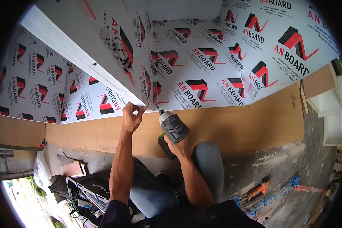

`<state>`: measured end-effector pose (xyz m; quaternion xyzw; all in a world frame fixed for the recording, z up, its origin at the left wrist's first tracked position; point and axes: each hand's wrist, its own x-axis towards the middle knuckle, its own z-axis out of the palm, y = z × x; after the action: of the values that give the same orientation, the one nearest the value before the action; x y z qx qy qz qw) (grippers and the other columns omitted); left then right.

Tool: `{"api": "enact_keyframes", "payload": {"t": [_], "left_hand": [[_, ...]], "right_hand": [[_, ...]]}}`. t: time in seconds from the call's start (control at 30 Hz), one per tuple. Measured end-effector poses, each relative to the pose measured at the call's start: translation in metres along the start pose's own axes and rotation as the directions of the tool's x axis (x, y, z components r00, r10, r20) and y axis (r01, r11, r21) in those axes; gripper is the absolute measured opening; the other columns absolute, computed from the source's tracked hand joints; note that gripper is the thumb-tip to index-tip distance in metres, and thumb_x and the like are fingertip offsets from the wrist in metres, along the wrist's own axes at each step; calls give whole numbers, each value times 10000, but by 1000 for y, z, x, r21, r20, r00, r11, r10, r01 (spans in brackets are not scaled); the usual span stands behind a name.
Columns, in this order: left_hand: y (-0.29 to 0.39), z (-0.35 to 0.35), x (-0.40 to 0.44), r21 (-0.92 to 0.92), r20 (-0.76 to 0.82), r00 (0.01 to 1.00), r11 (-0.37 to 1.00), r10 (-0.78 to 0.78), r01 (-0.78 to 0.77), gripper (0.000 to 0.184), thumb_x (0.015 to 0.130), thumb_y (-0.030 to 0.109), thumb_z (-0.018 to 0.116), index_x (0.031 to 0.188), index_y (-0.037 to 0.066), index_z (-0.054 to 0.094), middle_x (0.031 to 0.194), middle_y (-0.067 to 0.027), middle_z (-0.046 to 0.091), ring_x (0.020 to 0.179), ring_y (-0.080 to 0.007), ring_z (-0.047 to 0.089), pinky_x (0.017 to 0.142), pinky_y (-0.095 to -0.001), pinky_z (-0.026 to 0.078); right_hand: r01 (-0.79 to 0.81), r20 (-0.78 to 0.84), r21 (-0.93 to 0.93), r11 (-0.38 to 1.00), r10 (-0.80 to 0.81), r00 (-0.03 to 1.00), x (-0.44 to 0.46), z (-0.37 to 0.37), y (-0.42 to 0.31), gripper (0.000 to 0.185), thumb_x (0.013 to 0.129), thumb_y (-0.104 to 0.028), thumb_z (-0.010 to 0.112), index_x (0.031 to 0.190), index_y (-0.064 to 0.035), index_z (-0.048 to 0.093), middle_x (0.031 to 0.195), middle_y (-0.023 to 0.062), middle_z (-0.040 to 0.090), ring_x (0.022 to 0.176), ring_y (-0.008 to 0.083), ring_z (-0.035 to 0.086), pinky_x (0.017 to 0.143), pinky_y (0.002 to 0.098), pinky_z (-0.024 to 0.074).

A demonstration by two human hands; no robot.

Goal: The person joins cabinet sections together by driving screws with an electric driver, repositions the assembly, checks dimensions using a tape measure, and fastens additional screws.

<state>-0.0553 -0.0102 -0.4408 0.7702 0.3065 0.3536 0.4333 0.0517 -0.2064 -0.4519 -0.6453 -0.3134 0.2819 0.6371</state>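
My right hand (pixel 177 146) is wrapped around the grip of a grey-and-black cordless impact driver (pixel 174 128), tilted with its nose away from me. Its bit reaches the foot of an upright white divider panel (pixel 116 81), close to the printed base board (pixel 182 100); whether a screw is on the tip is too small to tell. At the near lower corner of that divider, my left hand (pixel 131 118) has its thumb and fingers closed on the panel's edge, just left of the bit. Red-and-black "AN BOARD" logos cover the boards.
The white box-like cabinet rests on a brown wooden board (pixel 231 127). On the floor to the right lie an orange-and-black tool (pixel 257 191) and a coiled blue hose (pixel 268 203). A black tool case (pixel 91 186) stands at lower left. White-and-wood cabinet pieces (pixel 325 95) stand far right.
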Motion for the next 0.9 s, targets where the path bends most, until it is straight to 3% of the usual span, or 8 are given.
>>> {"api": "enact_keyframes", "payload": {"t": [0.17,0.27,0.37,0.5,0.57,0.63,0.77,0.9], "left_hand": [[5,-4,6,-250,-5,974,944,-225,216,340,760,-107,738,1075,-66,617,1006,-176,722,953,-231,699,884,-365,558],[15,-6,9,-204,17,966,945,-256,254,349,755,-100,744,1077,-86,611,1010,-186,720,934,-241,702,874,-361,561],[25,-6,10,-206,62,936,913,-347,352,400,748,-48,794,1091,-96,593,1021,-205,710,946,-257,696,866,-371,558],[60,11,7,-255,-104,947,929,-303,269,481,694,127,910,997,-81,599,872,-160,707,800,-200,684,714,-310,547],[77,17,15,-159,-216,901,924,-376,348,491,714,73,872,1078,-93,587,968,-190,709,852,-251,696,780,-374,556],[70,22,25,101,-276,903,924,-329,368,179,714,6,730,838,-91,645,738,-159,700,668,-205,673,658,-352,536],[52,29,26,-49,-319,915,969,-245,243,122,713,-6,692,800,-78,648,656,-130,674,583,-203,650,604,-344,519],[47,28,27,-7,-282,906,945,-317,328,139,697,12,669,810,-67,650,658,-131,669,592,-201,649,600,-349,517]], "right_hand": [[-66,20,110,992,65,998,-8,-3,1,193,717,9,711,900,-14,654,784,85,667,675,191,611,664,354,507],[53,-26,-131,990,-57,998,-3,-12,-7,269,726,-13,744,986,-19,675,905,104,704,801,222,658,755,384,528],[68,-153,-25,997,-71,986,23,-33,-15,274,743,-33,751,1008,-19,681,918,109,708,827,224,665,778,382,530],[186,-250,-109,976,-208,946,96,-74,-33,183,816,-52,768,957,-7,659,851,41,672,738,142,618,706,336,513],[213,-306,-47,976,-217,927,132,-93,-35,209,817,-85,793,965,-8,666,862,41,679,761,141,610,726,335,506],[249,-323,-29,968,-244,914,162,-113,-30,237,821,-99,788,1006,2,680,879,64,699,773,152,612,745,344,512],[283,-259,-32,959,-281,924,198,-149,-5,264,797,-99,810,1005,-4,679,881,65,707,760,149,612,741,338,513],[239,-265,10,971,-228,937,206,-166,3,230,798,-77,807,980,-35,674,878,24,666,790,137,595,767,322,499]]}}
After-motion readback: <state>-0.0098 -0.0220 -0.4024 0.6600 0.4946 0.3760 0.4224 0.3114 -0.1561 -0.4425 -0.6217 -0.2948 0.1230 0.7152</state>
